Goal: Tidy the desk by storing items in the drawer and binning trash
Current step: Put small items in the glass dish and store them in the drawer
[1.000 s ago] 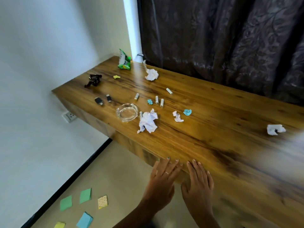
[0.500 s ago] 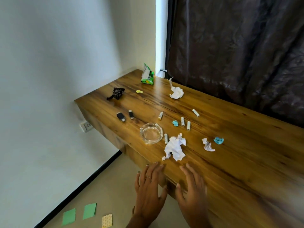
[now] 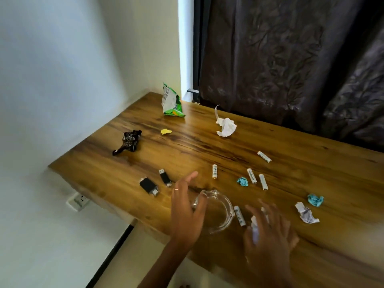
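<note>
Head view showed your left hand point(image 3: 188, 213) resting against the near-left rim of the glass ashtray point(image 3: 216, 213), fingers fairly straight and spread, so its grip was wide and holding nothing. Your right hand point(image 3: 268, 231) lay over the crumpled white paper point(image 3: 255, 227) near the front edge of the worktop point(image 3: 311, 204); motion blur hid whether its fingers had closed on the paper, so that grip cannot be told. The step in hand appeared to be the first gathering of trash, with nothing yet binned or stored. The next move probably called for closing the right fingers round the paper and lifting it clear without knocking the battery point(image 3: 239, 216) lying just between ashtray and paper. Neither drawer nor bin was in view, so you would have needed to locate both. Around these lay four more batteries point(image 3: 214, 171), two USB sticks point(image 3: 148, 186), two blue paper balls point(image 3: 242, 181), a small printed scrap point(image 3: 307, 214), another white wad point(image 3: 226, 127), a yellow scrap point(image 3: 165, 131), a dark wrapper point(image 3: 128, 141) and a green snack packet point(image 3: 172, 102). Loose batteries could roll if brushed.
</note>
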### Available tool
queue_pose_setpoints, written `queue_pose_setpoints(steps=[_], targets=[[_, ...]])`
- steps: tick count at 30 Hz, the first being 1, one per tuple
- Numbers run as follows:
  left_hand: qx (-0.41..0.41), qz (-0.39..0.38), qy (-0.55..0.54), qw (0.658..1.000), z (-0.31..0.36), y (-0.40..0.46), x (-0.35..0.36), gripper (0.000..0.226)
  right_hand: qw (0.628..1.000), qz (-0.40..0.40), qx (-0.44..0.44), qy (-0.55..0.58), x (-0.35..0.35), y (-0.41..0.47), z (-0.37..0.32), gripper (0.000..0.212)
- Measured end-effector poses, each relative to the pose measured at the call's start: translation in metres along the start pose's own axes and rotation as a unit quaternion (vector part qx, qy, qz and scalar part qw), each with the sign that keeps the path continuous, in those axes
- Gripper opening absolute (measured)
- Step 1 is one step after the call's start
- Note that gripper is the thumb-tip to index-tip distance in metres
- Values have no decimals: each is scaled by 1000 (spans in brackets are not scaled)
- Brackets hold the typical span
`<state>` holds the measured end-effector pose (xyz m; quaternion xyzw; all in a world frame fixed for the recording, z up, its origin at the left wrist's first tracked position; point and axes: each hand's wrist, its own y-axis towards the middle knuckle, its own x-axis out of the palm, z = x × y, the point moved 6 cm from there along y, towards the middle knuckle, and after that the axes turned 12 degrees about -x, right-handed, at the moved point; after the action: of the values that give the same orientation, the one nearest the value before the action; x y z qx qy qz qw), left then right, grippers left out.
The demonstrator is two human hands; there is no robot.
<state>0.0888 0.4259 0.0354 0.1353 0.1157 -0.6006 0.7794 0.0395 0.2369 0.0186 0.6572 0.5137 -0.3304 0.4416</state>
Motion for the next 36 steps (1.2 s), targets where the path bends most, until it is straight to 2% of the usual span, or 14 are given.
queue_pose_setpoints(steps=[3, 8, 11, 15, 18, 24, 26, 28, 32, 34, 36], targets=[[-48, -55, -83, 994, -5, 17, 8, 43, 999, 17, 43, 9, -1, 3, 14, 48], [-90, -137, -131, 978, -11, 42, 25, 36, 992, 40, 107, -60, -6, 22, 30, 40], [-105, -168, -139, 970, -10, 59, 32, 37, 987, 67, 107, -99, -13, 46, 37, 41], [-106, -182, -158, 965, -4, 77, 32, 36, 987, 81, 67, -118, -17, 83, 30, 29], [-110, -191, -167, 961, 0, 86, 34, 36, 992, 15, 53, -115, -9, 110, 24, 30], [-137, -199, -207, 948, 0, 100, 47, 30, 980, -131, 125, -86, 15, 137, 39, 51], [-148, -204, -219, 943, 2, 103, 50, 29, 976, -149, 131, -95, 19, 142, 47, 54], [-164, -211, -234, 935, 4, 107, 53, 25, 976, -145, 135, -92, 20, 147, 53, 46], [-230, -230, -280, 903, 4, 116, 59, 20, 978, -140, 124, -90, 16, 159, 56, 31], [-283, -246, -322, 869, 5, 117, 62, 21, 984, -127, 108, -70, 8, 168, 51, 28], [-332, -267, -377, 823, 6, 114, 67, 25, 992, -88, 93, 1, -6, 174, 37, 27]])
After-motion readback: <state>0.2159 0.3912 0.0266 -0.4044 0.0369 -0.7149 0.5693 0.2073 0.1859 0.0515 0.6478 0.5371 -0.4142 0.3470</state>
